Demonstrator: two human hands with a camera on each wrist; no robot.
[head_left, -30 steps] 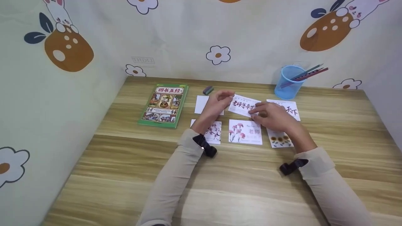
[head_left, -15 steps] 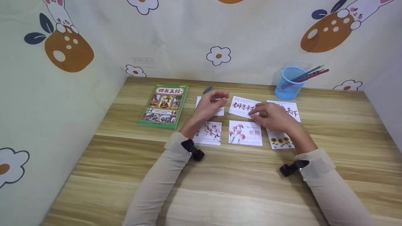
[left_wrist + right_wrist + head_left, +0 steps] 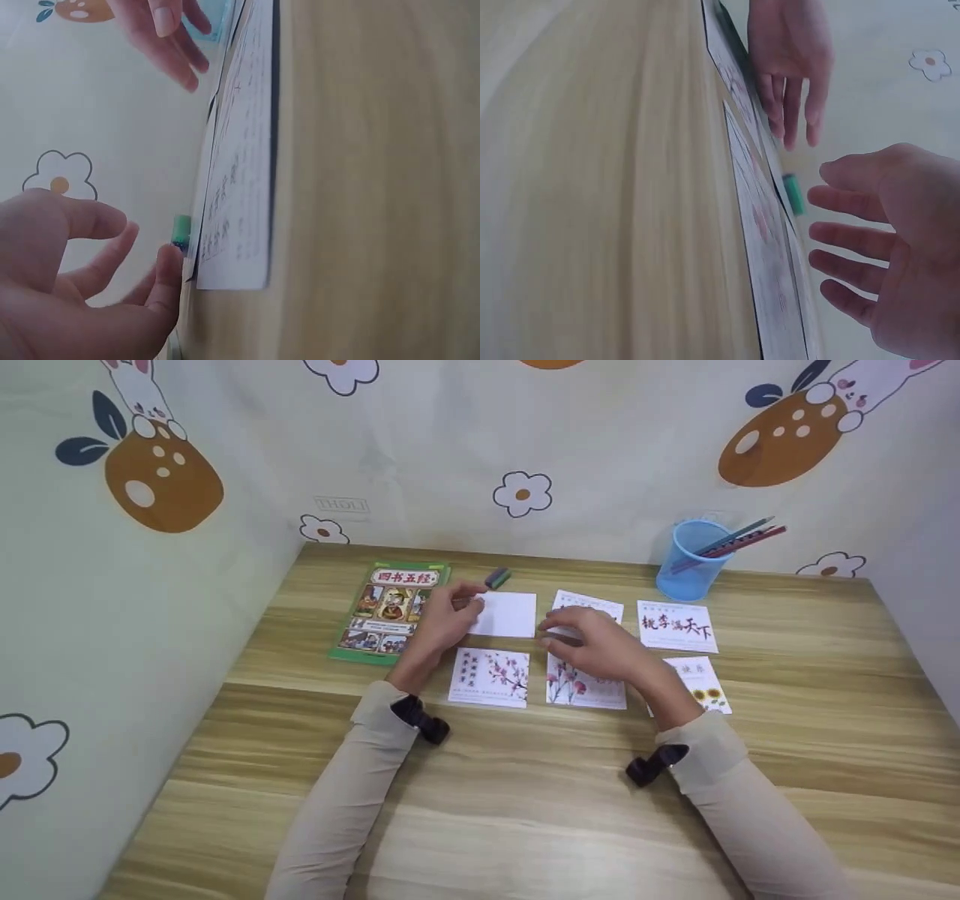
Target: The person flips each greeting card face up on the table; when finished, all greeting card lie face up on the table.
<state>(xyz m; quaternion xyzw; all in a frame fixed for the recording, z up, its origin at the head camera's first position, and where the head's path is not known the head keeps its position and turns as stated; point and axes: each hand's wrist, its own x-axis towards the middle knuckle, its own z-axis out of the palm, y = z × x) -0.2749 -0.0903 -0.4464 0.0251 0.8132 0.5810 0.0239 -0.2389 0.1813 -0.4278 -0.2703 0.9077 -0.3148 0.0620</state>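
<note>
Six cards lie in two rows on the wooden table. My left hand hovers between the green book and a blank white card, fingertips at the card's left edge, holding nothing. My right hand is spread over a calligraphy card and a carnation card, and hides part of each. The left wrist view shows my left hand with loose fingers beside the cards' edge. In the right wrist view my right hand is spread above the cards.
A plum blossom card, a sunflower card and a second calligraphy card lie flat. A green-grey eraser sits behind the blank card. A blue cup with pencils stands at the back right. Patterned walls enclose the table.
My right hand let go of the calligraphy card, which now lies flat, and moved left. My left hand slid left off the blank card toward the book. The sunflower card is uncovered.
</note>
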